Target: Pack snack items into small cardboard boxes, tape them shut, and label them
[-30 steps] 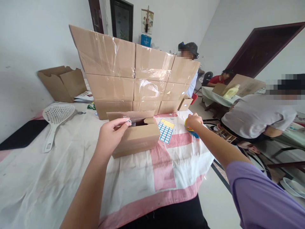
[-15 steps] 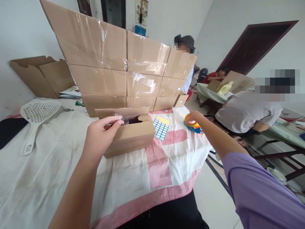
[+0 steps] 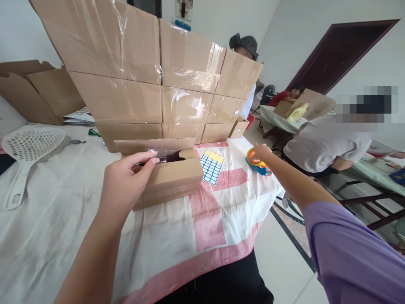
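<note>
My left hand [image 3: 129, 175] is closed in a pinch on a short piece of clear tape [image 3: 160, 156]. It is over the near left part of a small brown cardboard box [image 3: 172, 175], whose far flap stands up and whose top is partly open. To the right, my right hand [image 3: 263, 152] has its fingers on a tape dispenser [image 3: 260, 169] with a blue base and a yellow-orange roll, at the table's right edge. Its fingertips are partly hidden by the roll. Between the box and the dispenser lies a sheet of blue-bordered labels [image 3: 211, 169] with a yellow top.
A wall of taped cardboard boxes [image 3: 186, 105] rises behind the small box. At the left are a white perforated scoop [image 3: 31, 145] and an open carton [image 3: 53, 93]. A person in a grey shirt [image 3: 325, 141] sits at another table on the right.
The head view has shifted, so the box wall looks larger and the left-side things sit further left. Both hands keep their places, the left still pinching the tape piece.
</note>
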`<act>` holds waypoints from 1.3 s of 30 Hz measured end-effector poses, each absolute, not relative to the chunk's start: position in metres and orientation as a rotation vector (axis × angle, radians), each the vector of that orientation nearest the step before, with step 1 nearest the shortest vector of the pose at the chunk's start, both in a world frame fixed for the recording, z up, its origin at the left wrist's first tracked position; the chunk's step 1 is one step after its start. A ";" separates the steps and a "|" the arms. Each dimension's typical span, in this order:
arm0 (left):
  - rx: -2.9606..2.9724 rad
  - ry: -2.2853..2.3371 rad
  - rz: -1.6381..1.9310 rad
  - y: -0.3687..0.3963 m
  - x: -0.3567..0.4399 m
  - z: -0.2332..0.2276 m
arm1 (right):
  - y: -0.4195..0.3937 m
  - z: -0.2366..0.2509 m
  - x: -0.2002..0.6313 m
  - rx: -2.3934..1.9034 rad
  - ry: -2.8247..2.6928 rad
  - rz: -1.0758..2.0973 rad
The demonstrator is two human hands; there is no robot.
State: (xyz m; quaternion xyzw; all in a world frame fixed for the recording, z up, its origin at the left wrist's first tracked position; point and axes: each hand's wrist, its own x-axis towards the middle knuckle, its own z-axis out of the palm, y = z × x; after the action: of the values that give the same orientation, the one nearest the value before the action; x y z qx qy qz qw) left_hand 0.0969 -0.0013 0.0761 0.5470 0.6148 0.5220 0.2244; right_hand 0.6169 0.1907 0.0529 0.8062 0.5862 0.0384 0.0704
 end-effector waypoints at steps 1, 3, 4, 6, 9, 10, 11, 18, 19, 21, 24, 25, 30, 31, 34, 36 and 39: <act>1.508 1.691 1.446 -0.002 0.097 0.076 | 0.185 0.051 0.614 2.433 1.746 0.157; 1.493 1.671 1.448 -0.002 0.096 0.077 | 0.171 0.047 0.608 2.445 1.716 0.253; 1.481 1.662 1.450 -0.002 0.096 0.078 | 0.163 0.045 0.605 2.446 1.723 0.298; 1.460 1.636 1.455 -0.002 0.095 0.079 | 0.149 0.042 0.600 2.453 1.744 0.375; 1.453 1.593 1.472 0.000 0.093 0.080 | 0.133 0.040 0.596 2.463 1.782 0.434; 1.453 1.583 1.471 0.000 0.093 0.079 | 0.129 0.041 0.596 2.464 1.803 0.435; 1.452 1.577 1.470 0.000 0.092 0.079 | 0.127 0.043 0.597 2.467 1.826 0.430; 1.436 1.550 1.460 0.002 0.092 0.078 | 0.130 0.052 0.611 2.670 1.821 0.347; 1.433 1.553 1.459 0.001 0.092 0.079 | 0.132 0.051 0.612 2.698 1.808 0.346; 1.426 1.556 1.458 0.001 0.092 0.079 | 0.135 0.050 0.612 2.734 1.803 0.355; 1.424 1.563 1.456 0.001 0.092 0.080 | 0.138 0.048 0.610 2.764 1.809 0.372; 1.425 1.565 1.456 0.001 0.092 0.080 | 0.139 0.048 0.610 2.770 1.810 0.374; 1.439 1.586 1.453 0.001 0.092 0.079 | 0.146 0.050 0.612 2.744 1.820 0.284; 1.442 1.592 1.451 0.000 0.092 0.079 | 0.146 0.051 0.613 2.727 1.827 0.258; 1.447 1.597 1.450 -0.001 0.093 0.080 | 0.146 0.053 0.614 2.681 1.843 0.220; 1.445 1.601 1.447 -0.001 0.094 0.080 | 0.143 0.054 0.613 2.667 1.850 0.224; 1.443 1.599 1.443 0.000 0.094 0.080 | 0.137 0.055 0.610 2.665 1.864 0.242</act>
State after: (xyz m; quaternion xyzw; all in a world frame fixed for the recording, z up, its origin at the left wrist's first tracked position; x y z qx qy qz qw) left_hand 0.0941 -0.0002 0.0804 0.5357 0.5936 0.5357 0.2714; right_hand 0.6099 0.1371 0.0552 0.8157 0.5705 0.0741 -0.0598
